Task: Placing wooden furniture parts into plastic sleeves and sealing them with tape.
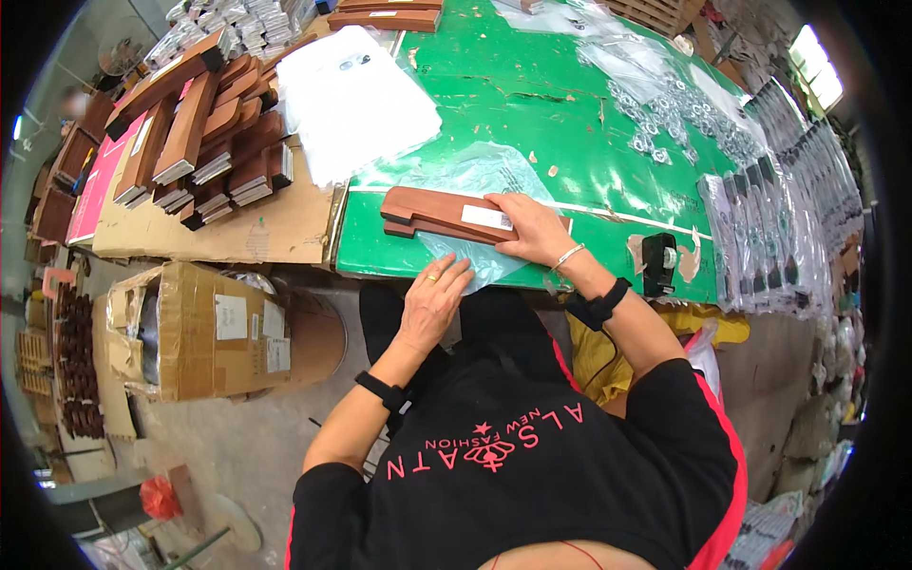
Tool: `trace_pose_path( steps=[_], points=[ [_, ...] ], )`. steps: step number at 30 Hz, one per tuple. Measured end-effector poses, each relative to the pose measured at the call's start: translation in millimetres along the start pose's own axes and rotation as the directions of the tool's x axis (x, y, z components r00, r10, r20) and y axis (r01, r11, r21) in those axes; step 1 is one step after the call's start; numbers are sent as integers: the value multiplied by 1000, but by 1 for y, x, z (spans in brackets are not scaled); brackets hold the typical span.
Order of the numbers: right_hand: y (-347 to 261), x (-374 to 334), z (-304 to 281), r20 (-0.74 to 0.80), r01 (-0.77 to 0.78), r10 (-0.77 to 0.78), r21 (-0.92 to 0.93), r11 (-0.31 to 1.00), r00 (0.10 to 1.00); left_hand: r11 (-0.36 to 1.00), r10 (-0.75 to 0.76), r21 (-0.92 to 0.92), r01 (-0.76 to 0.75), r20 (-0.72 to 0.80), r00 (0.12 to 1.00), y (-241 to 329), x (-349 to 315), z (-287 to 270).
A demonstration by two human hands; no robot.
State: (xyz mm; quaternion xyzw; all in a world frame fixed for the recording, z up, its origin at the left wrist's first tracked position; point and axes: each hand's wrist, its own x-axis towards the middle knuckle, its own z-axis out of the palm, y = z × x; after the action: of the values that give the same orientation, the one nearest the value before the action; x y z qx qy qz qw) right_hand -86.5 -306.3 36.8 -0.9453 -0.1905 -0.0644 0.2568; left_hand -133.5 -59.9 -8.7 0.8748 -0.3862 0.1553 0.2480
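Note:
A pair of dark brown wooden pieces (432, 206), one over the other with a white label on top, lies on a thin bluish plastic bag (499, 166) at the front of the green table. My right hand (535, 231) grips their right end, thumb on the near side and fingers on the far side. Below their left half, at the table's front edge, my left hand (435, 301) has its fingers bent and pinched on the near edge of the bag. Its thumb is mostly hidden.
A black tape dispenser (658, 264) stands right of my right hand. Clear bags of metal parts (665, 109) and packed bundles (765, 237) lie beyond. At left are white plastic bags (356, 100), stacked brown wooden pieces (204, 133) and a cardboard box (204, 332) below.

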Motion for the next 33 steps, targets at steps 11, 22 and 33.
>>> trace_pose_path(
  steps=[11, 22, 33],
  points=[
    [-10, 9, -63, -77, -13, 47, 395, 919, 996, 985, -119, -146, 92, -189, 975, -22, 92, -3],
    [0, -5, -13, 48, 6, -7, 20, 1000, 999, 726, -687, -336, 600, -399, 607, -166, 63, -11],
    [10, 0, -22, -101, 81, -75, 59, 995, 992, 768, -597, -335, 546, -64, 800, -171, 159, -14]
  ],
)
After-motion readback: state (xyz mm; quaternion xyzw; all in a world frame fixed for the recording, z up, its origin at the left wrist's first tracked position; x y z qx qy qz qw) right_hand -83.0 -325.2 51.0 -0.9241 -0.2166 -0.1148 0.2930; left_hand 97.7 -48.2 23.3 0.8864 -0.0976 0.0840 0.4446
